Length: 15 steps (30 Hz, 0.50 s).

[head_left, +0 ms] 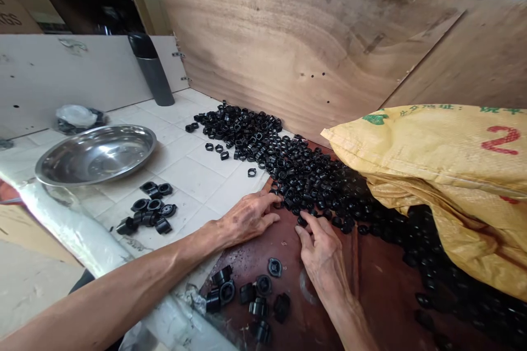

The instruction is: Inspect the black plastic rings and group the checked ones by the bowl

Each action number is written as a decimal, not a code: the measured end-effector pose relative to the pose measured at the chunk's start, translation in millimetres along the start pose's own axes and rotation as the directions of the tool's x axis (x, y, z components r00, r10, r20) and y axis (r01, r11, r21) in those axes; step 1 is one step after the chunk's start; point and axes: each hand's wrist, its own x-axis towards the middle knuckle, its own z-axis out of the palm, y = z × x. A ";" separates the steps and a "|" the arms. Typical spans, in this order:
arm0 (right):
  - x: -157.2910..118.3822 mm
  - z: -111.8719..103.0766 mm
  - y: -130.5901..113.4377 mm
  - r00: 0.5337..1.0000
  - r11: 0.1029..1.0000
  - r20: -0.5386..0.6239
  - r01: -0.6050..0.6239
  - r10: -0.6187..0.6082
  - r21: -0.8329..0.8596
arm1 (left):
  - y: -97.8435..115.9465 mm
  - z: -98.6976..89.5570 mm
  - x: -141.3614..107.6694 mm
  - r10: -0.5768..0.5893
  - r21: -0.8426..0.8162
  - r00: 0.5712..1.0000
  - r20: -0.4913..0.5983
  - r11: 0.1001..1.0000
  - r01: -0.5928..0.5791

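Two bare hands of mine work at the near edge of a heap of black rings [296, 167], close to each other with a narrow space between them. My left hand [251, 218] has its fingers bent against the heap's edge, thumb a little apart from them; I cannot tell whether anything is held there. My right hand [323, 247] has thumb and forefinger only slightly parted, with a small black ring [302, 221] at their tips; whether it is pinched or merely touched, I cannot tell.

Under both hands is a brown sheet [382, 279]. Nearer me than my fingers, between my forearms, lies a loose group of black caps [258, 307]. Left of my left hand, past the forearm, a second small cluster [155, 204] sits on white tiles [206, 181]. Farther that way are a steel bowl [99, 148] and, beyond it, a dark bottle [154, 77]. Right of my right hand, a yellow sack [432, 142] overlaps the heap. Beyond everything rises a wooden board [288, 38].
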 end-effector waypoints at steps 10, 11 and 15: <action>-2.7 2.9 -9.1 0.998 0.981 -0.007 -0.056 0.059 0.187 | -2.6 11.2 2.4 0.205 0.132 0.979 0.010 0.970 -0.205; -2.4 2.8 -11.8 0.995 0.960 0.001 -0.101 0.104 0.263 | -3.0 12.9 2.5 0.220 0.134 0.976 -0.004 0.967 -0.217; -1.1 1.4 -22.4 0.986 0.883 0.087 -0.166 0.142 0.440 | -0.8 18.7 1.8 0.185 0.073 0.980 -0.079 0.981 -0.180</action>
